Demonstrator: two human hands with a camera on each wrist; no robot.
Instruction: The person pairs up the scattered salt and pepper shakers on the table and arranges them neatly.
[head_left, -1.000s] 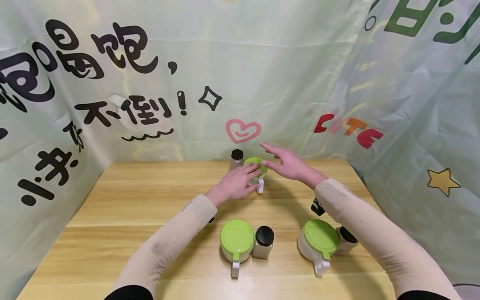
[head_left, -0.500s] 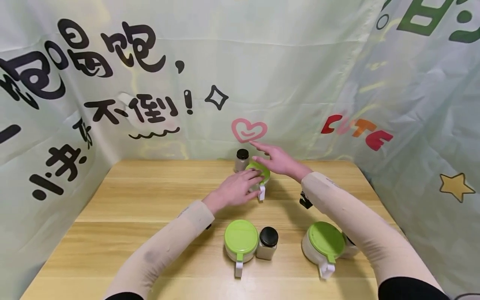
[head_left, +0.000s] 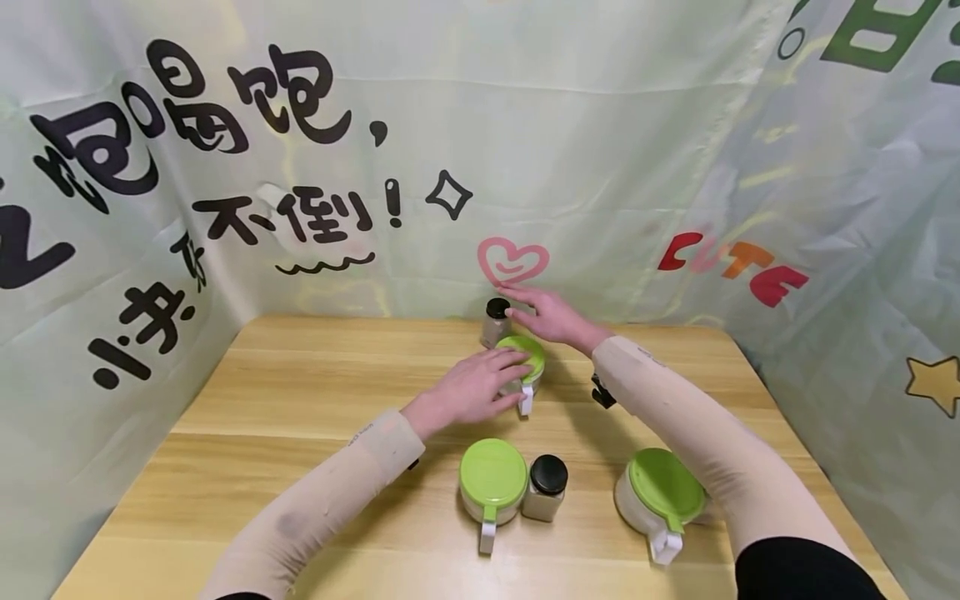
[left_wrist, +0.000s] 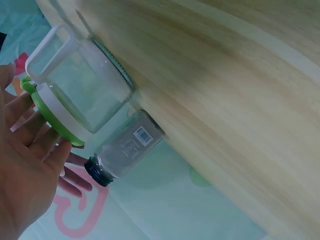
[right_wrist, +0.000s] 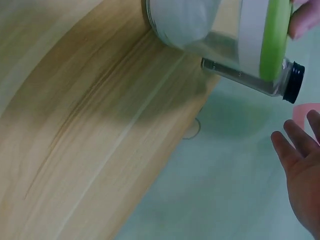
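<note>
My left hand (head_left: 476, 387) grips the green lid of a clear seasoning jar (left_wrist: 90, 85) at the back of the table, fingers spread over the lid and thumb by the white handle. The jar stands upright on the wood. Just behind it is a square clear bottle (left_wrist: 131, 145) with a black screw cap and a printed barcode. My right hand (head_left: 551, 317) hovers beside that cap, fingers extended and holding nothing. In the right wrist view, the right fingertips (right_wrist: 285, 145) stand apart from the bottle.
Nearer on the wooden table (head_left: 300, 400), a second green-lidded jar (head_left: 492, 475) stands next to another black-capped bottle (head_left: 545, 492). A third jar (head_left: 663, 496) is at the right, with a bottle behind it mostly covered by my right forearm. A printed cloth (head_left: 600, 167) hangs behind.
The jar under my left hand has slid toward me, away from the bottle behind it. My right hand has moved left toward that bottle's cap. The view has turned slightly left.
</note>
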